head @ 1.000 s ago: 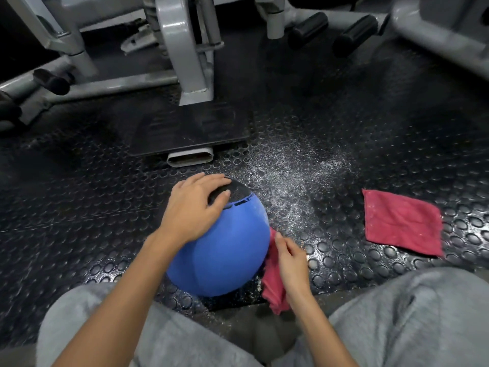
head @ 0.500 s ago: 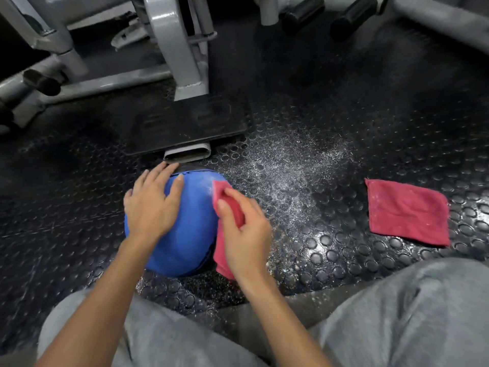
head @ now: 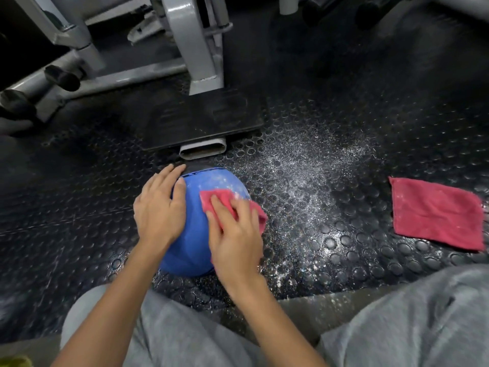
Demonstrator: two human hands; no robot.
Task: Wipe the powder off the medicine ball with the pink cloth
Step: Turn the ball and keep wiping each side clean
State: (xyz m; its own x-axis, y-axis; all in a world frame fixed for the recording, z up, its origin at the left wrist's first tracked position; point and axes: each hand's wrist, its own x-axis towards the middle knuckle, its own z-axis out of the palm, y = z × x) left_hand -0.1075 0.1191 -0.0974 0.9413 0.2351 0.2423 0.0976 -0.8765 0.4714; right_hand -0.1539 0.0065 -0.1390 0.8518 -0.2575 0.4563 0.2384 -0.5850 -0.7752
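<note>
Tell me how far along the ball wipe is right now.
Done: the pink cloth is up on the medicine ball, whose near side looks clean blue. In hand: the right hand presses the cloth flat on top while the left hand steadies the ball. Left: white powder shows on the far upper surface beyond the cloth.

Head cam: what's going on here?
A person sitting on a gym floor is wiping a blue ball. The left hand lies flat on the ball's left side, steadying it. The right hand presses a pink cloth against its upper right. White powder shows on the ball's top, just beyond the cloth, so the wipe isn't finished. A second pink cloth lies flat on the floor to the right, untouched, with spilled powder between it and the ball.
</note>
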